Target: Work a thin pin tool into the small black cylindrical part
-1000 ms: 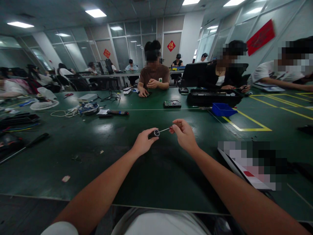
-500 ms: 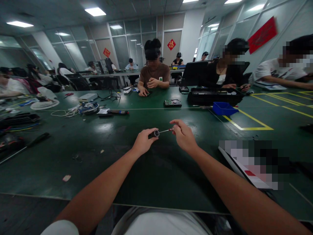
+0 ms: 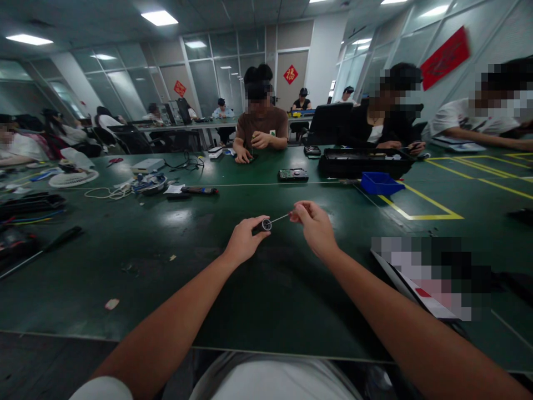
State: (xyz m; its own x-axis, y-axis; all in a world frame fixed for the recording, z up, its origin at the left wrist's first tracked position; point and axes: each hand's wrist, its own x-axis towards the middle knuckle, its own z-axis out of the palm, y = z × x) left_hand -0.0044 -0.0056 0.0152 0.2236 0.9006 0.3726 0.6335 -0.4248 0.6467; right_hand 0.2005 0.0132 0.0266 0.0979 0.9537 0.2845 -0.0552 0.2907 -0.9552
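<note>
My left hand (image 3: 244,239) is closed around a small black cylindrical part (image 3: 265,225), whose round open end with a silvery rim faces toward me. Between thumb and fingers, my right hand (image 3: 313,225) grips the reddish handle of a thin screwdriver (image 3: 278,218). Its metal shaft slants down to the left, and the tip meets the open end of the cylinder. The fingers cover most of the handle. Both hands are above the green table (image 3: 250,300).
A hard drive (image 3: 293,174) and a blue bin (image 3: 381,183) lie beyond my hands. Left of them are a dark-handled tool (image 3: 200,190) and a tangle of cables (image 3: 147,183). A blurred-out booklet (image 3: 420,278) rests at right. Several people work across the table.
My right hand's fingers have curled in around the screwdriver handle, and its shaft now slants more steeply. My left hand stays in place with the cylinder.
</note>
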